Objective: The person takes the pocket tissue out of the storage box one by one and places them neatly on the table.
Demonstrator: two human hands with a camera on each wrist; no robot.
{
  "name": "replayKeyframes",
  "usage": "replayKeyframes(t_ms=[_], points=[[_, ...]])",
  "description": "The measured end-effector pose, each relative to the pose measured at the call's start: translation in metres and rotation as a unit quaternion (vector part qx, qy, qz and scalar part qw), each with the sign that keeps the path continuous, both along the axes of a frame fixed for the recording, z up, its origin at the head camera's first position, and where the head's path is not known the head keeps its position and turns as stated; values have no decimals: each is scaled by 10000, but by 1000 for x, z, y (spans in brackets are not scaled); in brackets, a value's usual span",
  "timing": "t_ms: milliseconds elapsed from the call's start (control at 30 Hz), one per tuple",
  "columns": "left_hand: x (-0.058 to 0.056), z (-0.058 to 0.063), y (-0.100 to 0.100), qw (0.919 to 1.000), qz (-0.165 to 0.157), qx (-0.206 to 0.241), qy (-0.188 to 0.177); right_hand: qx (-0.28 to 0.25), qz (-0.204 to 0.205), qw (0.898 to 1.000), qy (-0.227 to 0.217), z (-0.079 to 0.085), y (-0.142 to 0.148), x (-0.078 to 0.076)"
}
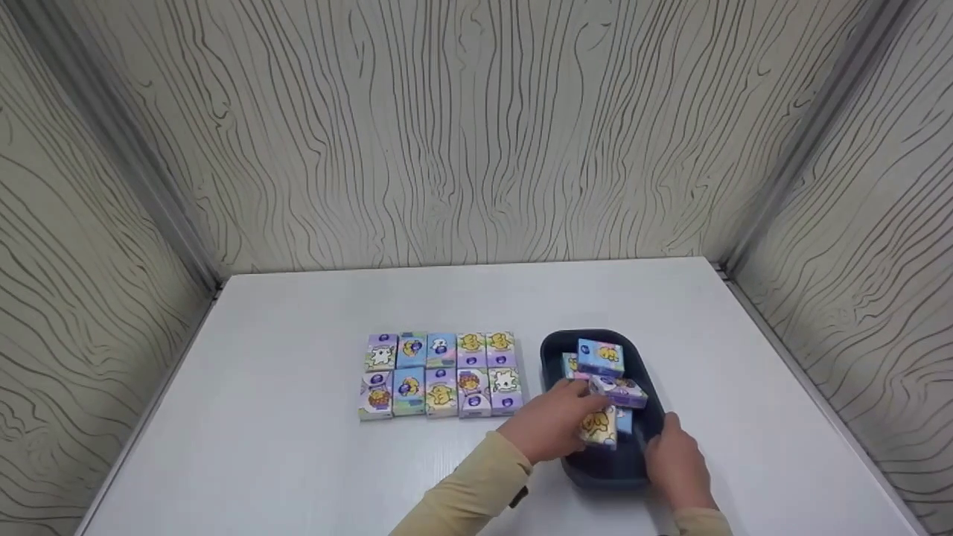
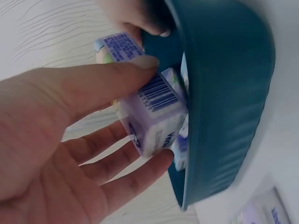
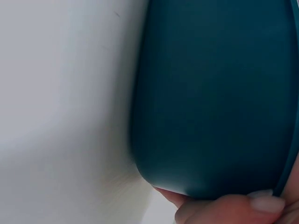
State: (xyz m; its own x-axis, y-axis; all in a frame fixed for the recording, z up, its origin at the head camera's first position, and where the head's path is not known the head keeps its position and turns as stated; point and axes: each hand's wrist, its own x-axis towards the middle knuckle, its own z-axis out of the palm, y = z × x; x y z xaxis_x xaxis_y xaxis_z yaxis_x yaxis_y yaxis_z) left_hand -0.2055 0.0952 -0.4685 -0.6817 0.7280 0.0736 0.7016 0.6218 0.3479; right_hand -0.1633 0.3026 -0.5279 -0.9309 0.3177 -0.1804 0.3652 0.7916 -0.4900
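My left hand reaches over a dark teal plastic basin. Between its thumb and fingers it pinches a tissue pack, lilac with a barcode on its end, tilted at the basin's rim. Several more cartoon-printed packs lie loosely inside, among them a blue one at the far end and a purple one in the middle. At the basin's near right side, my right hand grips the rim, its thumb showing against the wall in the right wrist view.
Left of the basin, similar packs lie flat in two tight rows on the white table. Wood-grain patterned panels enclose the table at the back and both sides.
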Motion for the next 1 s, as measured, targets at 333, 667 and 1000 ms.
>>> replayKeyframes(t_ms=[333,667,1000], points=[[1,-8,-89,9925,1044,280,-572,-58,-8,10000,-61,2,6,1],[18,-36,-199,9531,2762,583,-1091,-111,-25,9998,-143,-3,5,1],[25,-58,-227,9001,4293,28,-738,-67,152,9999,22,-3,5,0]])
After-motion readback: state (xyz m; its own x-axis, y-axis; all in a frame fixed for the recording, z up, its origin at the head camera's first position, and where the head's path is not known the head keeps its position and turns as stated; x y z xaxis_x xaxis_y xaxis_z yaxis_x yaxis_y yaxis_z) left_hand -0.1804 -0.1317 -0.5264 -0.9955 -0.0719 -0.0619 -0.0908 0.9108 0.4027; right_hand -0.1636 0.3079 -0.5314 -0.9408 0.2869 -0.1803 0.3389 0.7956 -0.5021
